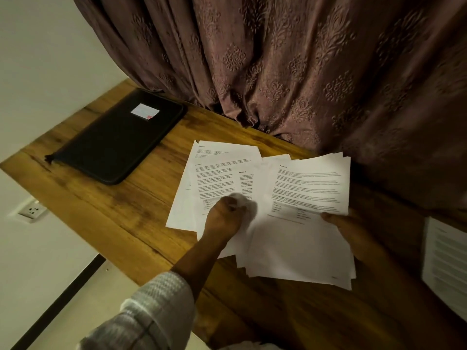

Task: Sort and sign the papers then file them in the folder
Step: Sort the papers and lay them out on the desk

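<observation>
Several printed white papers (pixel 217 173) lie fanned out on the wooden table (pixel 121 215). My left hand (pixel 223 215) rests on them near the middle, fingers curled on a sheet's lower part, blurred. My right hand (pixel 346 223) holds the top sheet (pixel 310 185) of the right-hand stack (pixel 300 253) by its lower right edge, lifted and bent upward. A black zipped folder (pixel 113 140) with a small white label lies shut at the table's far left, apart from both hands.
A brown patterned curtain (pixel 278 59) hangs along the table's far edge. Another printed sheet (pixel 444 269) lies at the right border. A wall socket (pixel 31 210) sits on the white wall below the table's left edge.
</observation>
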